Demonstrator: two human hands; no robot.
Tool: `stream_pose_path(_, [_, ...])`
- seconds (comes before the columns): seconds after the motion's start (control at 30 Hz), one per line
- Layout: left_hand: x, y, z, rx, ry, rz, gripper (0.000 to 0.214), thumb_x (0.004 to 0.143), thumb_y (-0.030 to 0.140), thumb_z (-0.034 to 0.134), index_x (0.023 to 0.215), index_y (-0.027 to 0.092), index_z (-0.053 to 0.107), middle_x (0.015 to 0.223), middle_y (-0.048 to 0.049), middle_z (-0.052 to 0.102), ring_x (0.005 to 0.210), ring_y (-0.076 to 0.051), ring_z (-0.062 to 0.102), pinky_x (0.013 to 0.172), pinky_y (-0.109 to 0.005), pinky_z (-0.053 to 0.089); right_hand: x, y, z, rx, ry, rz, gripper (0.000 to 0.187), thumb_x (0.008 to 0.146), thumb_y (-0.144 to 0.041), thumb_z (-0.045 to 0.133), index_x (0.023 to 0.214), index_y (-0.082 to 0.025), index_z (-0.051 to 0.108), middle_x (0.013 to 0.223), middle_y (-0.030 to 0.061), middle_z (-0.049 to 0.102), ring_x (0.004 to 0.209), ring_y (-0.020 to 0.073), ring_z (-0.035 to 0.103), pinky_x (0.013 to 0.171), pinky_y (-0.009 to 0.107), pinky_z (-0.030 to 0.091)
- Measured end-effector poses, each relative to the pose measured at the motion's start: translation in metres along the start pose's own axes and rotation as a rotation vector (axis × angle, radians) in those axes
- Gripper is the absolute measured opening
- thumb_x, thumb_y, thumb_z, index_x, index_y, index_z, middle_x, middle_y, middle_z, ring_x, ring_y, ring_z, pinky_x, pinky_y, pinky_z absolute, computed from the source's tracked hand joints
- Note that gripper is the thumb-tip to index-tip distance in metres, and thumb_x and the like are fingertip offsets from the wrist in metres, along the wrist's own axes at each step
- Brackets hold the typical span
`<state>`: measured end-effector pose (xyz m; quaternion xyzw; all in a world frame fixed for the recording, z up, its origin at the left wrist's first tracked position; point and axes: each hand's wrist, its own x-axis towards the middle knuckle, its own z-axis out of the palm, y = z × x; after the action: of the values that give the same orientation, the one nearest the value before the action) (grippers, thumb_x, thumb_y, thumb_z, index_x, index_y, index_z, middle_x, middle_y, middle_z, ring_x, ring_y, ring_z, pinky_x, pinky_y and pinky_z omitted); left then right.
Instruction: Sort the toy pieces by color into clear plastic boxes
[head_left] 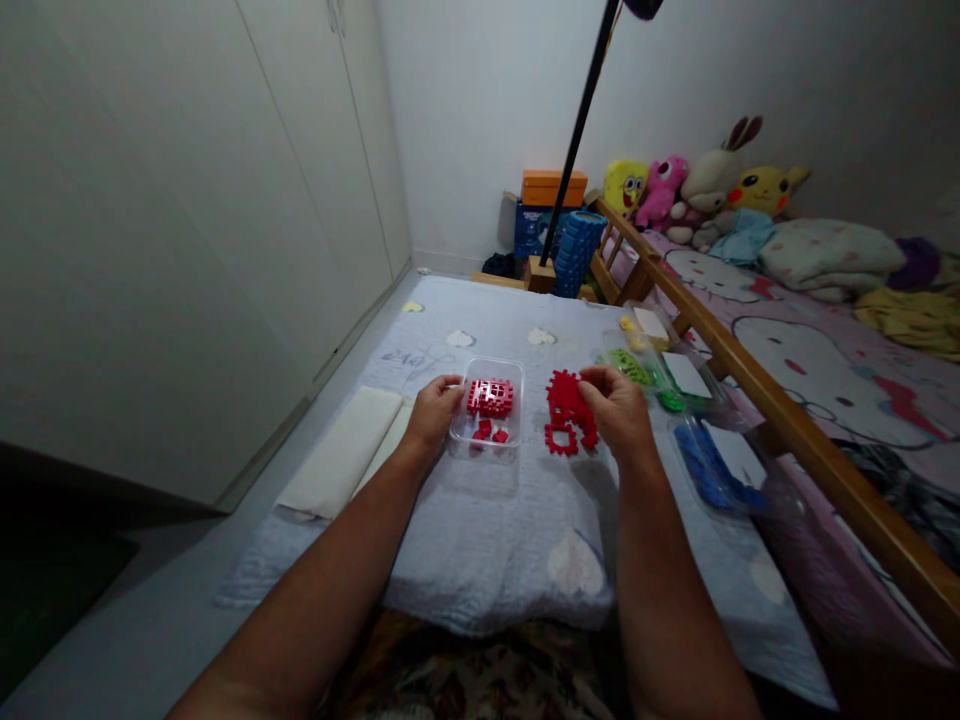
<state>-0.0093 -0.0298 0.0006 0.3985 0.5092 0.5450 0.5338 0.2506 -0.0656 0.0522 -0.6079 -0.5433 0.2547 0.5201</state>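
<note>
A clear plastic box (pixel 487 455) stands on the cloth in front of me, with red toothed building pieces (pixel 490 398) grouped in its far part and several small red pieces (pixel 486 432) nearer to me. My left hand (pixel 436 412) grips the box's left rim between thumb and fingers. To the right of the box, a loose pile of flat red toothed pieces (pixel 562 438) lies on the cloth. Over that pile, my right hand (pixel 616 402) pinches the edge of a red toothed building piece (pixel 568 390); the fingertips partly hide it.
Lidded boxes of green (pixel 630 366), yellow (pixel 637 325) and blue pieces (pixel 709 470) line the right side. A folded cream cloth (pixel 341 450) lies left. Beyond the boxes runs a wooden bed rail (pixel 720 345); a black pole (pixel 577 130) rises behind the table (pixel 502 315).
</note>
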Motion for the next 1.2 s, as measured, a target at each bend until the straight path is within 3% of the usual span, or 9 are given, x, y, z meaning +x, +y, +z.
stream_pose_path(0.13, [0.000, -0.001, 0.000, -0.005, 0.000, 0.002, 0.032, 0.060, 0.034, 0.072, 0.086, 0.016, 0.069, 0.063, 0.0034, 0.062, 0.054, -0.011, 0.051, 0.052, -0.023, 0.039, 0.006, -0.016, 0.040, 0.014, -0.120, -0.094, 0.020, 0.078, -0.035, 0.062, 0.090, -0.021, 0.068, 0.084, 0.0035, 0.073, 0.077, 0.0191, 0.065, 0.074, 0.031, 0.051])
stream_pose_path(0.3, [-0.001, 0.000, 0.001, -0.022, -0.002, -0.024, 0.031, 0.060, 0.033, 0.072, 0.087, 0.017, 0.068, 0.064, 0.0030, 0.063, 0.053, -0.011, 0.052, 0.053, -0.023, 0.040, 0.013, -0.014, 0.078, -0.095, -0.186, -0.109, 0.014, 0.079, -0.024, 0.060, 0.090, -0.022, 0.069, 0.084, 0.0019, 0.072, 0.076, 0.0184, 0.065, 0.074, 0.030, 0.048])
stream_pose_path(0.43, [-0.001, 0.001, 0.001, -0.021, -0.003, -0.025, 0.030, 0.060, 0.033, 0.071, 0.086, 0.017, 0.068, 0.061, 0.0040, 0.061, 0.053, -0.011, 0.052, 0.053, -0.023, 0.040, 0.016, -0.008, 0.093, -0.249, -0.161, -0.101, 0.011, 0.082, -0.020, 0.060, 0.087, -0.021, 0.070, 0.085, 0.0028, 0.073, 0.078, 0.0189, 0.063, 0.076, 0.031, 0.046])
stream_pose_path(0.6, [0.000, 0.003, 0.001, -0.026, -0.010, -0.028, 0.033, 0.059, 0.033, 0.072, 0.088, 0.016, 0.069, 0.063, 0.0037, 0.063, 0.054, -0.011, 0.052, 0.054, -0.023, 0.041, 0.015, -0.005, 0.098, -0.517, -0.150, -0.128, 0.017, 0.087, -0.017, 0.058, 0.093, -0.021, 0.074, 0.099, 0.0075, 0.076, 0.097, 0.0246, 0.062, 0.092, 0.036, 0.043])
stream_pose_path(0.73, [-0.001, 0.004, 0.002, -0.042, -0.012, -0.040, 0.033, 0.058, 0.032, 0.071, 0.088, 0.016, 0.068, 0.064, 0.0038, 0.063, 0.053, -0.011, 0.051, 0.053, -0.023, 0.040, 0.013, -0.003, 0.100, -0.618, -0.101, -0.179, 0.023, 0.089, -0.018, 0.058, 0.103, -0.020, 0.076, 0.112, 0.0123, 0.073, 0.108, 0.0289, 0.057, 0.098, 0.039, 0.040])
stream_pose_path(0.97, [-0.002, 0.002, 0.001, -0.030, -0.001, -0.041, 0.036, 0.058, 0.035, 0.073, 0.088, 0.016, 0.069, 0.063, 0.0039, 0.061, 0.054, -0.011, 0.051, 0.053, -0.023, 0.039, 0.007, -0.003, 0.088, -0.562, -0.081, -0.241, 0.020, 0.090, -0.024, 0.061, 0.103, -0.020, 0.076, 0.117, 0.0122, 0.070, 0.111, 0.0294, 0.056, 0.100, 0.040, 0.039])
stream_pose_path(1.1, [-0.002, 0.003, 0.001, -0.008, 0.003, -0.029, 0.034, 0.059, 0.035, 0.071, 0.087, 0.016, 0.069, 0.063, 0.0040, 0.061, 0.053, -0.010, 0.049, 0.051, -0.023, 0.038, 0.014, -0.001, 0.055, -0.529, -0.081, -0.241, 0.021, 0.089, -0.026, 0.062, 0.103, -0.019, 0.076, 0.114, 0.0123, 0.071, 0.111, 0.0279, 0.059, 0.100, 0.039, 0.043])
stream_pose_path(1.2, [-0.002, 0.002, 0.001, -0.003, -0.005, -0.020, 0.034, 0.059, 0.036, 0.071, 0.087, 0.016, 0.070, 0.062, 0.0042, 0.060, 0.052, -0.010, 0.048, 0.050, -0.022, 0.037, 0.021, 0.012, 0.017, -0.541, -0.137, -0.137, 0.017, 0.085, -0.020, 0.060, 0.095, -0.019, 0.074, 0.099, 0.0088, 0.073, 0.091, 0.0230, 0.064, 0.087, 0.035, 0.047])
